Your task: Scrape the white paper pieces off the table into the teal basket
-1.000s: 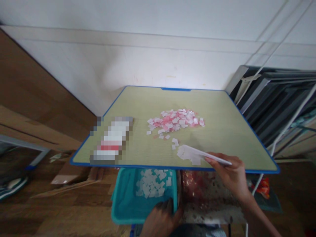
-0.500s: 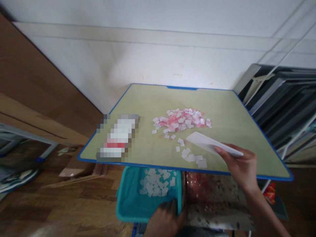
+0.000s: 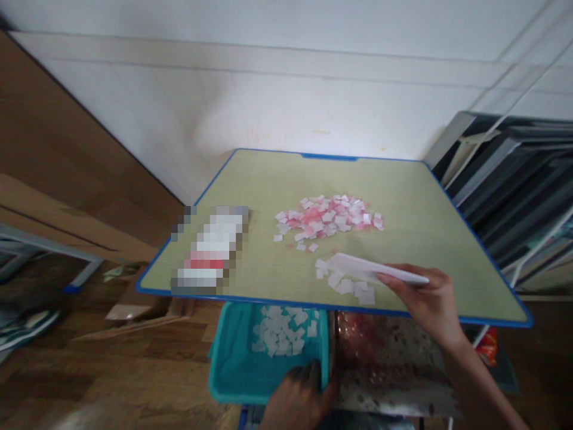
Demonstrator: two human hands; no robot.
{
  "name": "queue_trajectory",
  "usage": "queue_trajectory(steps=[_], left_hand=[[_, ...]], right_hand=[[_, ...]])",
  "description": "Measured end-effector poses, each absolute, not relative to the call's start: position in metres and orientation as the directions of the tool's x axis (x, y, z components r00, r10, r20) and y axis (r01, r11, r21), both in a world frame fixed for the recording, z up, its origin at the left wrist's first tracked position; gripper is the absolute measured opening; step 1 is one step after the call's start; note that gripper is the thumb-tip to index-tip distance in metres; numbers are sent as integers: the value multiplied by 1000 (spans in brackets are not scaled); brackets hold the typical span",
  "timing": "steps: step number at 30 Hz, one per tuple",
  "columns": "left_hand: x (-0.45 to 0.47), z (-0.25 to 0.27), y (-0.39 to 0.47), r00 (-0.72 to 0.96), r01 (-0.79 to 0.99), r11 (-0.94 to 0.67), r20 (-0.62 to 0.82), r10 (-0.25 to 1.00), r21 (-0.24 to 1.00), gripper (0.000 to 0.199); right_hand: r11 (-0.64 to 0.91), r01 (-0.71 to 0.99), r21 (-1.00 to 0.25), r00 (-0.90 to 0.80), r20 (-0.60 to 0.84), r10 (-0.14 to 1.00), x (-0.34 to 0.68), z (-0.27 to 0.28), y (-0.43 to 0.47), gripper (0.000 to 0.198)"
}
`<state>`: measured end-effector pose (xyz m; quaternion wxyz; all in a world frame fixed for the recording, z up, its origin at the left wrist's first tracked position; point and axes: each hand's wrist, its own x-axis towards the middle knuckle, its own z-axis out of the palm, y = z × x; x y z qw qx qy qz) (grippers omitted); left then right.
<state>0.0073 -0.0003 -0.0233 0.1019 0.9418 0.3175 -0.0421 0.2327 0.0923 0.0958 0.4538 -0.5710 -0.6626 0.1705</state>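
My right hand (image 3: 430, 292) is closed on the near end of a flat white sheet (image 3: 373, 267), stiff or folded like card. Its far end rests on or just above the table, against loose white paper squares (image 3: 344, 285) close to the front edge. Beyond it lies a spread heap of white and pink paper squares (image 3: 331, 216). My left hand (image 3: 299, 394) grips the near right rim of a teal plastic basin (image 3: 219, 352), which sits below the table's front edge. Inside the basin are many white paper squares (image 3: 282, 334).
The pale green table (image 3: 259, 179) has a blue edge and stands against a white wall (image 3: 286, 113). A blurred-out flat object (image 3: 215, 245) lies at its left. Dark panels (image 3: 514, 161) are stacked at right. A brown cabinet (image 3: 67, 155) and a shoe (image 3: 31, 328) are at left.
My right hand has brought the white sheet left and toward the table's front edge. A few loose squares have been swept closer together. My left hand stays on the basin rim.
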Motion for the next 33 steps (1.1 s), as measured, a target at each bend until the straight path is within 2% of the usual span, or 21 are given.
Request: queue_trajectory(steps=[5,14,20,22,27,33], left_hand=[[8,-22,0,789,614,-770,-140,597,173,38],[8,-19,0,795,607,-775,-140,591,175,35],[8,-18,0,794,608,-778,-162,587,160,37],[8,-18,0,799,601,-785,-163,580,152,40],[7,-18,0,793,609,-778,-153,590,152,31],[8,-17,-2,787,617,-768,-129,603,173,34]], right_hand=[[269,561,-783,150,416,897,234,95,96,7],[312,563,-766,-17,367,930,226,101,98,8],[127,552,-824,309,344,887,249,102,79,7],[73,531,-844,367,307,878,253,100,70,10],[42,530,-847,248,202,947,241,97,64,13],[81,470,-879,154,171,973,211,93,85,15]])
